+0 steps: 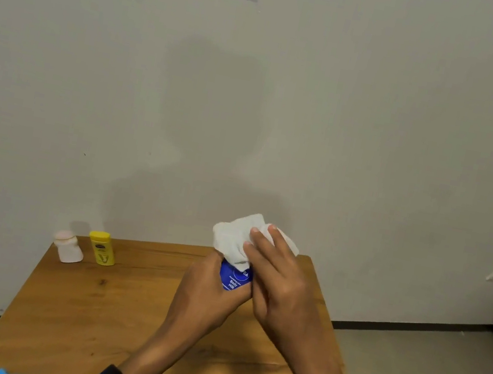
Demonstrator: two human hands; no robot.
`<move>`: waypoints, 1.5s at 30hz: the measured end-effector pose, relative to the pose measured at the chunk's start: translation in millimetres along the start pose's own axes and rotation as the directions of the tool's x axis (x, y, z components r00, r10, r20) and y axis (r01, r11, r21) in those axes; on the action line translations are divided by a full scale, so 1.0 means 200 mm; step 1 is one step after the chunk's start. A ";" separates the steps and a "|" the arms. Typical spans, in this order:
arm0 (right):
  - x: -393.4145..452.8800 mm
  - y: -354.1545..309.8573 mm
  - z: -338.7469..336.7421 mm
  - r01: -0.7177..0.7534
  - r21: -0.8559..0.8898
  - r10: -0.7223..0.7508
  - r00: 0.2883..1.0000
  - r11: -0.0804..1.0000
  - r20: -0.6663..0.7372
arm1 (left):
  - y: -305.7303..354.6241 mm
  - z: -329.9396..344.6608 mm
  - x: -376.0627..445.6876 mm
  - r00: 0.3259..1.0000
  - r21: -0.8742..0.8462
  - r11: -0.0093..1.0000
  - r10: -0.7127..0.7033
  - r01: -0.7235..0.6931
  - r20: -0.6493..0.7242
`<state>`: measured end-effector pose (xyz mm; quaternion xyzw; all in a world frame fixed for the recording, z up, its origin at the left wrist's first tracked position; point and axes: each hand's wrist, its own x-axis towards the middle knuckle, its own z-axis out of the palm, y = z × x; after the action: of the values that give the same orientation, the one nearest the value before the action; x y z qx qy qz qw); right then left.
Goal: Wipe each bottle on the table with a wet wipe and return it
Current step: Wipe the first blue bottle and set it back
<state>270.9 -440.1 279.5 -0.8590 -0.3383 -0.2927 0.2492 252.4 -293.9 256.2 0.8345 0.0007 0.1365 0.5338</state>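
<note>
Bottle [235,278] mid-wipe, held up over the table [117,312].
My left hand [207,292] is wrapped round its lower body; my right hand [275,277] presses the wipe [234,239] over its top, fingers curled onto the cloth. I'd keep the left grip firm and turn the bottle under the wipe, so the label side gets covered too. Far left, the yellow bottle [102,248] and white bottle [68,247] stand side by side near the wall.

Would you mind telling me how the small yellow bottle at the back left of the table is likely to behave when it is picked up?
The yellow bottle looks like small rigid plastic, so it is probably light and stiff. Standing upright, taller than wide, it may tip if nudged near its cap. The white bottle stands close beside it, so a careless reach might knock that.
</note>
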 end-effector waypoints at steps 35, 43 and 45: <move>0.14 0.06 -0.06 -0.650 -0.013 0.605 0.700 0.760 0.380 | -0.07 0.01 -0.04 0.924 0.520 0.772 0.368 -0.366 0.104; 0.15 0.05 -0.08 -0.450 0.106 0.388 0.849 0.887 0.358 | -0.02 -0.04 -0.02 0.950 0.087 0.989 -0.141 0.122 0.279; 0.14 0.08 -0.10 -0.416 0.211 0.321 0.871 0.885 0.372 | 0.01 -0.08 -0.01 0.874 -0.046 0.969 -0.199 0.245 0.444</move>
<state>292.1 -450.7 308.4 -0.8995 -0.2413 -0.0412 0.3619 246.8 -281.2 263.3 0.8101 -0.0297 -0.1158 0.5739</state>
